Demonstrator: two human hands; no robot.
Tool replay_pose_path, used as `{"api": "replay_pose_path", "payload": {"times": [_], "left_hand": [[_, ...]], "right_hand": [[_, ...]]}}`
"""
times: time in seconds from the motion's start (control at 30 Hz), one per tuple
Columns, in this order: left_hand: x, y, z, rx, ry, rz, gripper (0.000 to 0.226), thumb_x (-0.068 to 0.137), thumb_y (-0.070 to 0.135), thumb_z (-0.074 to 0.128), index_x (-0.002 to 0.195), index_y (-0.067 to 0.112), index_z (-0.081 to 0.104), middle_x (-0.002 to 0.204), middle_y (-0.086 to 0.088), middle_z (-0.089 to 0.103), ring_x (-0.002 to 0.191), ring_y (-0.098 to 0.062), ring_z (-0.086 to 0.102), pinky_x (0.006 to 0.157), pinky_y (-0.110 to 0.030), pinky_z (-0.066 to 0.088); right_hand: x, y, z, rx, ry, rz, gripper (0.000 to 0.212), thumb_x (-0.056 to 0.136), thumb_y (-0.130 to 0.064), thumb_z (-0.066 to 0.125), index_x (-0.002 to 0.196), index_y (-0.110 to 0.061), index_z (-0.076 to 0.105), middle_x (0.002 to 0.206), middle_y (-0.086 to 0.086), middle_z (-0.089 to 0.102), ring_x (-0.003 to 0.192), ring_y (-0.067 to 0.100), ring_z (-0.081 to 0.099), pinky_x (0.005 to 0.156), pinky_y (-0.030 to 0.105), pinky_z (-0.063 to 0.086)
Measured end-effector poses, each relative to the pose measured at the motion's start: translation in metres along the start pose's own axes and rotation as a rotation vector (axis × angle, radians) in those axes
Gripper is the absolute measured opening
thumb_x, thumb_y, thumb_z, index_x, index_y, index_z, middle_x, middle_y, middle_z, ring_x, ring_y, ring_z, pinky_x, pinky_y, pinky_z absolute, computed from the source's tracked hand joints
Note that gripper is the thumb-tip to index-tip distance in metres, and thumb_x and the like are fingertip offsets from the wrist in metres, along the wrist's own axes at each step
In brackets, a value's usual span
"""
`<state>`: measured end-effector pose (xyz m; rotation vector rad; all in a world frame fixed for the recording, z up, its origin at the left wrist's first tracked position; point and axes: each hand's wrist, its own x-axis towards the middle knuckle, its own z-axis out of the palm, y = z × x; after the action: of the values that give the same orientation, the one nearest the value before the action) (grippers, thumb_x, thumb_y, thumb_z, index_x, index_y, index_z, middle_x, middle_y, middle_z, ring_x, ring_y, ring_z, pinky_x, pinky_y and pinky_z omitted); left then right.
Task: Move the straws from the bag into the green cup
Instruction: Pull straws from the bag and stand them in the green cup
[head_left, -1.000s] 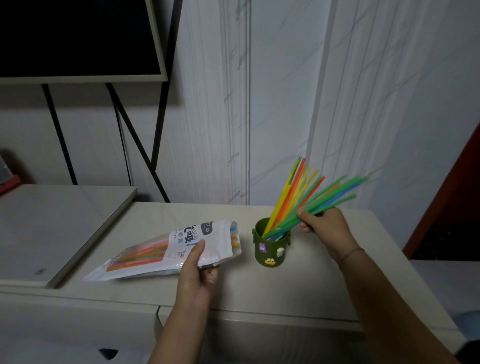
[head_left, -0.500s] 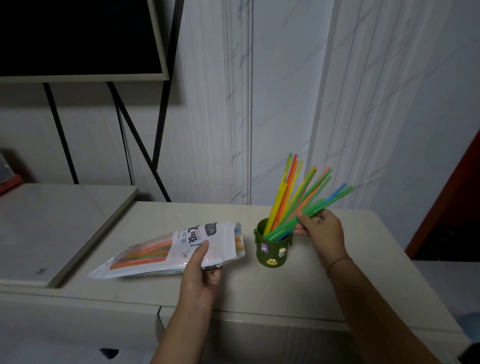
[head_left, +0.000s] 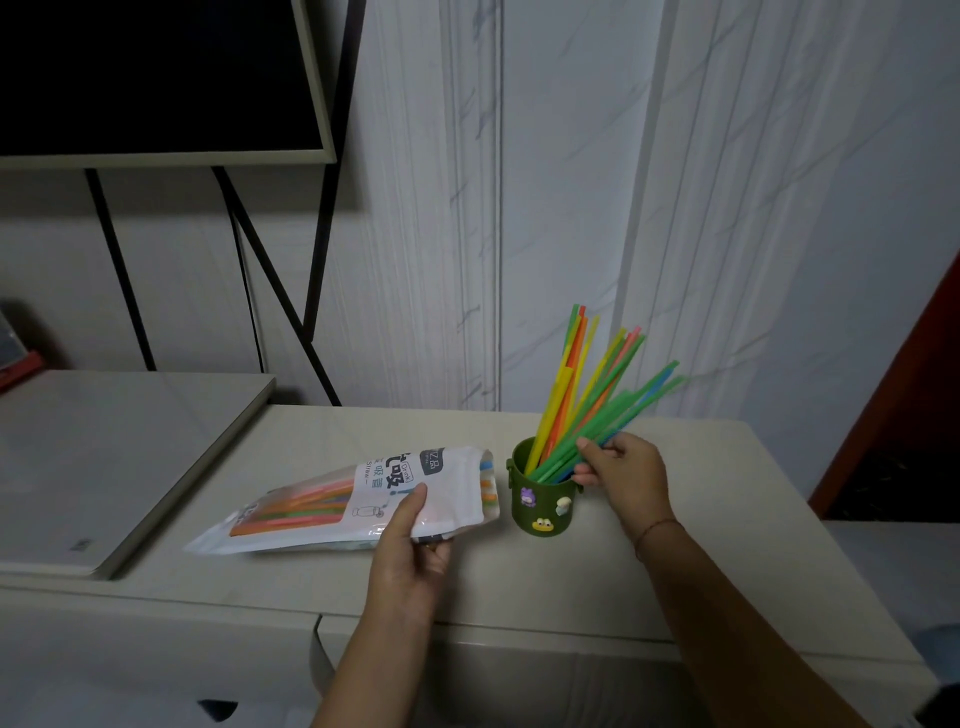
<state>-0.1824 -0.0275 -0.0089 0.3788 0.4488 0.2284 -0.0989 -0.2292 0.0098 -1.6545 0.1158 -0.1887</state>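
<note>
A green cup (head_left: 543, 506) with small stickers stands on the beige counter (head_left: 727, 499). Several coloured straws (head_left: 576, 384) lean out of it toward the upper right. My right hand (head_left: 621, 473) is just right of the rim, fingers closed around a bunch of green and blue straws (head_left: 641, 397) whose lower ends sit in the cup. A white plastic straw bag (head_left: 363, 499) lies flat to the left, its mouth facing the cup, with more straws visible inside. My left hand (head_left: 410, 545) pinches the bag's near edge.
A flat grey slab (head_left: 104, 467) rests on the counter's left part. Behind it stand black stand legs (head_left: 270, 291) under a dark screen (head_left: 156, 78). The marbled wall (head_left: 571, 182) is close behind the cup. A drawer seam runs along the counter's front.
My right hand has moved down and left toward the cup, tilting its bunch of green and blue straws more upright and deeper into the cup. The left hand and bag have stayed put.
</note>
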Motion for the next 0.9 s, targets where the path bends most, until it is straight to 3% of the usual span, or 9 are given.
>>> {"api": "replay_pose_path", "payload": {"times": [0.1,0.2,0.37,0.5,0.57,0.63,0.73,0.9], "left_hand": [[0.000,0.000,-0.001,0.003,-0.001,0.010,0.036,0.086,-0.003,0.062,0.115,0.018,0.057,0.111,-0.009,0.071,0.093,-0.021,0.071,0.055,-0.034,0.061],[-0.001,0.001,-0.002,0.020,-0.023,0.025,0.038,0.082,-0.003,0.064,0.112,0.019,0.059,0.099,-0.006,0.077,0.087,-0.020,0.074,0.057,-0.035,0.061],[-0.005,-0.002,-0.001,0.169,-0.081,0.057,0.052,0.063,0.007,0.074,0.113,0.019,0.063,0.100,-0.003,0.077,0.090,-0.017,0.074,0.063,-0.030,0.061],[-0.010,-0.008,-0.001,0.351,-0.155,0.138,0.047,0.065,0.012,0.075,0.111,0.017,0.066,0.102,-0.004,0.077,0.091,-0.016,0.073,0.064,-0.024,0.058],[-0.013,-0.008,-0.002,0.440,-0.179,0.179,0.047,0.065,0.014,0.077,0.110,0.019,0.067,0.101,-0.003,0.077,0.091,-0.017,0.073,0.066,-0.024,0.057],[-0.015,-0.006,-0.003,0.516,-0.206,0.214,0.049,0.063,0.016,0.079,0.111,0.020,0.066,0.103,-0.003,0.076,0.094,-0.018,0.073,0.069,-0.025,0.057],[-0.017,-0.002,-0.002,0.597,-0.257,0.245,0.052,0.063,0.015,0.080,0.113,0.019,0.066,0.105,-0.006,0.076,0.097,-0.021,0.072,0.072,-0.026,0.058],[-0.017,0.004,0.001,0.735,-0.339,0.286,0.057,0.064,0.017,0.081,0.119,0.018,0.063,0.110,-0.007,0.074,0.102,-0.024,0.070,0.087,-0.037,0.057]], "right_hand": [[-0.008,0.002,0.000,0.004,-0.023,0.051,0.018,0.084,-0.017,0.068,0.081,0.001,0.062,0.070,0.016,0.068,0.057,0.018,0.066,0.057,0.022,0.056],[-0.022,0.004,-0.002,0.040,0.006,0.089,0.022,0.085,-0.018,0.066,0.089,0.003,0.059,0.069,0.016,0.063,0.056,0.020,0.061,0.050,0.023,0.052],[-0.058,0.005,0.010,0.264,-0.013,0.247,0.020,0.094,-0.013,0.051,0.075,-0.007,0.053,0.063,0.010,0.052,0.045,0.012,0.051,0.045,0.023,0.044],[-0.082,-0.004,0.038,0.634,-0.252,0.448,0.022,0.096,-0.020,0.045,0.103,-0.006,0.061,0.096,0.010,0.070,0.089,0.020,0.066,0.076,0.030,0.054],[-0.086,-0.009,0.046,0.786,-0.304,0.507,0.030,0.097,-0.024,0.042,0.112,-0.007,0.062,0.107,0.009,0.071,0.103,0.022,0.064,0.079,0.031,0.055],[-0.086,-0.016,0.050,0.831,-0.300,0.544,0.038,0.097,-0.024,0.043,0.124,-0.002,0.057,0.124,0.016,0.062,0.119,0.031,0.055,0.096,0.041,0.048],[-0.085,-0.019,0.052,0.863,-0.324,0.585,0.043,0.097,-0.026,0.042,0.129,0.001,0.052,0.132,0.022,0.055,0.125,0.037,0.049,0.111,0.049,0.033],[-0.082,-0.022,0.052,0.941,-0.363,0.627,0.046,0.097,-0.027,0.040,0.131,0.002,0.050,0.135,0.026,0.051,0.128,0.040,0.045,0.113,0.050,0.029]]}}
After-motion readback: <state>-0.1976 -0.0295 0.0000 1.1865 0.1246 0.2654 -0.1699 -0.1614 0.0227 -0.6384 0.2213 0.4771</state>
